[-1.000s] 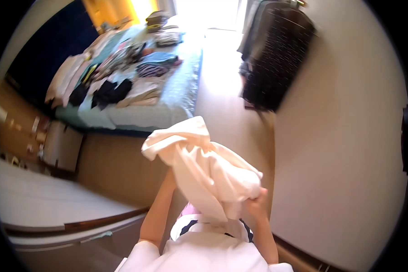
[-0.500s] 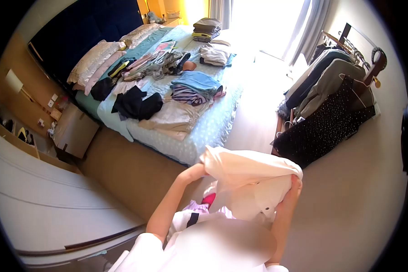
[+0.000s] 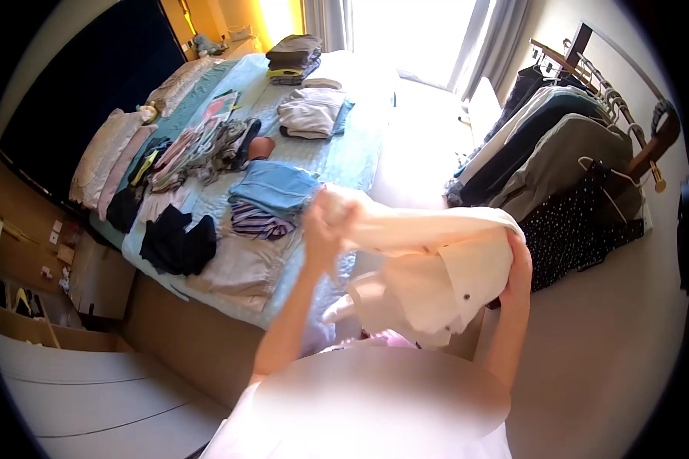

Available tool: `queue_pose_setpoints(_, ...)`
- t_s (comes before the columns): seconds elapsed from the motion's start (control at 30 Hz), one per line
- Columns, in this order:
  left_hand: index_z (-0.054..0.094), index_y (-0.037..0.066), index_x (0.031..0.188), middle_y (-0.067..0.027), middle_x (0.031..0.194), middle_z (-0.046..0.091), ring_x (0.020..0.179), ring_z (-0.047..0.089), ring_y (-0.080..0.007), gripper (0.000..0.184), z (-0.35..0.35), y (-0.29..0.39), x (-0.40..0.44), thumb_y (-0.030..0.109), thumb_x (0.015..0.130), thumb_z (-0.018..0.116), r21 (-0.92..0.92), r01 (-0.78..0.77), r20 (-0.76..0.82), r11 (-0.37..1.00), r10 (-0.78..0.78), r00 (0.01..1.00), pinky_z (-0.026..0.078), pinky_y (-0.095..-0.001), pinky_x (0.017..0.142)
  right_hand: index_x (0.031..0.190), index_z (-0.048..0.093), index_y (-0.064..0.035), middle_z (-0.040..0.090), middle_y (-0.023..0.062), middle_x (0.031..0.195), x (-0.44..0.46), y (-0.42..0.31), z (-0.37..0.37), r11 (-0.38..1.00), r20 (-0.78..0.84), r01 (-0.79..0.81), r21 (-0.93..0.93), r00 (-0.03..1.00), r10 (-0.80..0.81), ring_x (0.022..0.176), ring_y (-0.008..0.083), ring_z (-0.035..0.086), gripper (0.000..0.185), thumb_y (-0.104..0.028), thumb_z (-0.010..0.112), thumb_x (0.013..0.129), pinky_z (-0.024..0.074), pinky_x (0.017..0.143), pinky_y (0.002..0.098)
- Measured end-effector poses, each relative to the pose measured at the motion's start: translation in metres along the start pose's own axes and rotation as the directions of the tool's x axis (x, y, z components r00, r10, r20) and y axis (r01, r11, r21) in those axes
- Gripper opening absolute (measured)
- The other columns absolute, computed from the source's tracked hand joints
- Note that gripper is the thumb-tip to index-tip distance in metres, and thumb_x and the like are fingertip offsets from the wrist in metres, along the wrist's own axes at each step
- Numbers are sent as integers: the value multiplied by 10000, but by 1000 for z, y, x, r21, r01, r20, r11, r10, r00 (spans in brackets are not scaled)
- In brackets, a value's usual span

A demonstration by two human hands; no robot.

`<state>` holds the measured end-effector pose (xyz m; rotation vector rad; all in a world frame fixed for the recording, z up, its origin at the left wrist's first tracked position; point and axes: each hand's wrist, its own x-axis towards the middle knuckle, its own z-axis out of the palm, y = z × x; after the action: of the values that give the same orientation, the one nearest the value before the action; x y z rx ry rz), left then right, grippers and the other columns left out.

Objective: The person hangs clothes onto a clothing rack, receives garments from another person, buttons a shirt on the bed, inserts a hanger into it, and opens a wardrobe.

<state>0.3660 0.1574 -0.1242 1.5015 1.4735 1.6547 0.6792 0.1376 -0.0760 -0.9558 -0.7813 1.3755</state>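
Note:
A cream garment with dark buttons is stretched between my two hands in front of my chest. My left hand, slightly blurred, is closed on its left end, near the bed's edge. At the garment's right end, my right hand grips the cloth, with part of the fingers hidden behind it. The lower part of the garment hangs down in loose folds.
A bed at the left bears a blue folded garment, black clothing, a dark folded stack and pillows. Clothes such as a dotted black garment hang on a rack at the right.
The cream garment has been raised and spread from a bunched shape. Both hands have moved up, and the left one has gone towards the bed. The view has shifted, bringing the rack into sight.

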Motion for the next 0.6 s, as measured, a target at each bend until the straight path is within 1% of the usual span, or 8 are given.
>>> queue_pose_setpoints(0.03,563,22,824,-33,672,540,606,470,-88,246,-9,-5,29,235,828,687,87,21,-78,996,-15,997,405,-263,532,1151,566,17,641,100,1045,28,6,-13,998,49,-47,-32,998,48,907,165,633,362,-260,513,924,523,781,290)
queue_pose_setpoints(0.07,566,28,848,-20,666,539,613,467,-86,215,-6,24,57,225,850,654,25,-156,-181,987,158,971,400,-255,548,1132,578,18,648,104,1039,58,7,-20,994,102,-85,-66,991,92,906,173,638,331,-227,501,923,524,791,295)
queue_pose_setpoints(0.17,569,32,912,-9,717,564,680,516,-81,242,-16,-2,129,267,891,625,-71,-88,-150,994,77,986,426,-243,609,1087,601,-12,658,77,984,115,10,-5,972,112,-229,43,968,223,855,165,642,298,-240,536,906,531,756,279)
queue_pose_setpoints(0.23,559,31,1020,-16,837,612,766,578,-94,288,-16,-19,169,305,932,567,-627,260,146,734,-217,965,469,-247,690,1082,603,-17,660,73,978,154,8,3,958,161,-274,85,953,258,850,164,643,296,-247,534,908,532,753,279)
queue_pose_setpoints(0.33,542,29,1082,-23,944,627,838,612,-118,329,-10,-26,211,330,952,510,-689,385,266,614,-280,922,494,-264,767,1117,572,-1,648,94,998,201,5,13,954,175,-281,103,949,261,878,171,642,315,-235,524,911,533,761,279)
queue_pose_setpoints(0.47,386,26,1330,-103,1131,599,985,610,-175,437,30,-51,278,261,973,474,-741,268,212,615,-165,963,496,-300,844,1141,555,-19,649,76,1000,281,-1,28,884,299,-385,266,904,304,901,177,643,333,-276,482,943,537,786,303)
queue_pose_setpoints(0.53,239,21,1425,-163,1287,505,1119,544,-254,689,61,-85,294,219,886,620,-341,133,80,931,-113,990,446,-338,934,1147,550,-25,648,73,1006,321,-1,40,881,282,-361,305,918,279,906,183,644,338,-289,462,955,538,796,317)
queue_pose_setpoints(0.6,221,11,1431,-181,1376,419,1224,454,-298,803,101,-97,303,206,818,702,173,-165,26,971,163,986,354,-373,1027,1150,549,-34,641,74,1032,369,2,45,838,307,-381,390,912,271,929,199,639,335,-289,427,970,534,818,344)
